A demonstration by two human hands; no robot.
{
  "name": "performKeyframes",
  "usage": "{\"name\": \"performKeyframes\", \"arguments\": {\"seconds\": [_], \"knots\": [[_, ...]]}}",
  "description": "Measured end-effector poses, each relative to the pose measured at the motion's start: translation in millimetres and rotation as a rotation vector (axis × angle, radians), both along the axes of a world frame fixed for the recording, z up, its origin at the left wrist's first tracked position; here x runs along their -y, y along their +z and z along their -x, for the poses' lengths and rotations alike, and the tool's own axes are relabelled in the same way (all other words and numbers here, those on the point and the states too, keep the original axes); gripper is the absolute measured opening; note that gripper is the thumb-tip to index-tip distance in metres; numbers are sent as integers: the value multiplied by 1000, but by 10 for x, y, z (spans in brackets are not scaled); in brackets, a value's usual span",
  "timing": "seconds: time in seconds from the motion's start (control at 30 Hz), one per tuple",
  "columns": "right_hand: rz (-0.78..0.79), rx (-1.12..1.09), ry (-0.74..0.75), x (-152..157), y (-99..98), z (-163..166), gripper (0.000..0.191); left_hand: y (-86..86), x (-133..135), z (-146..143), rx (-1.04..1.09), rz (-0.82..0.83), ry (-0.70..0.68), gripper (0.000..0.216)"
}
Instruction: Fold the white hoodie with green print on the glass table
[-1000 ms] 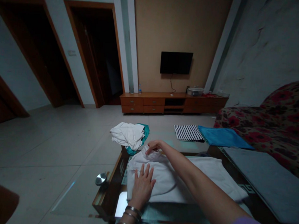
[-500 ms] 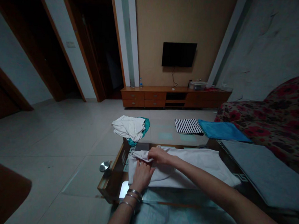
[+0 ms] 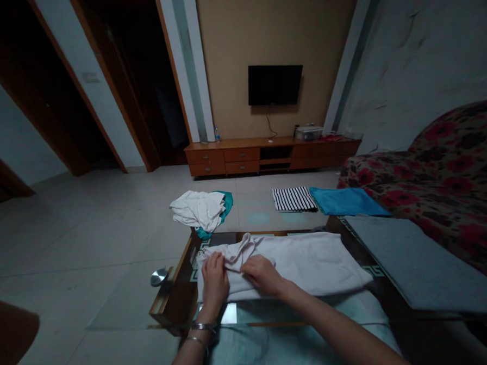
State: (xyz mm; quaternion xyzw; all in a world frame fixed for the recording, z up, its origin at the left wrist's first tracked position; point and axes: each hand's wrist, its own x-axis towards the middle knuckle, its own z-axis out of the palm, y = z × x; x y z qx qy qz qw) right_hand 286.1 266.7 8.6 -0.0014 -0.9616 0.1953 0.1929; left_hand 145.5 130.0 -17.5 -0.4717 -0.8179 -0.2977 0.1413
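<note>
Both hands have drawn together at the near-left end of the white garment [image 3: 296,259] since a second ago, when the right reached far across it and the left lay flat, palm down; the bunched sleeve has been pulled toward the near edge.

Left to right: round metal object [image 3: 157,276] on the floor tiles, just off the table's left corner. Glass-topped table [image 3: 181,288], wooden frame, left edge running away from the viewer. Crumpled white and teal clothes [image 3: 199,210] heaped at the far-left corner. Left hand [image 3: 214,279], bracelets at the wrist, fingers curled and closed on a fold of the garment near its left edge. Right hand [image 3: 263,273] just beside it, fingers bent down and pinching the bunched sleeve [image 3: 240,247]; how firm the pinch is, cannot tell. Garment spreads rightward, flat, across the middle of the table. Beyond it, striped cloth [image 3: 292,198] and blue cloth [image 3: 346,201], folded, side by side. Grey mat [image 3: 411,262] on the right end; floral sofa [image 3: 443,176] behind.

Judgement on the fold in hand: keep the left hand anchoring the edge while the right lays the sleeve inward, flat and square to the side seam, then smooth out the lump.

Edges and room: garment's left edge sits near the table's left rim, so little slack there; a tug leftward could drag cloth over the side. Open glass lies near the body and between garment and mat. Heap at far left is near, not touching.
</note>
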Motion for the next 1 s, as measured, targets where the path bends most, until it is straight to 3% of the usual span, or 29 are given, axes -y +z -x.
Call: {"name": "performKeyframes", "arguments": {"seconds": [0.17,0.27,0.37,0.47,0.63,0.77,1.0], "knots": [[-75,-85,-151,-179,276,397,31,-1,-9,-17,0,52,12,29],[-174,38,-235,-273,330,662,27,2,-9,-21,-2,79,33,30],[-176,171,-285,-364,300,754,18,12,-15,-23,-5,103,65,43],[-152,108,-252,-432,202,639,15,48,-14,-32,-17,149,62,51],[-137,34,-230,-454,-96,323,15,127,1,-62,-51,212,20,18],[-98,13,-291,-456,-270,214,17,149,1,-82,-93,188,-25,20],[-47,-60,-450,-426,-150,120,18,128,-15,-88,-110,284,15,19]]}}
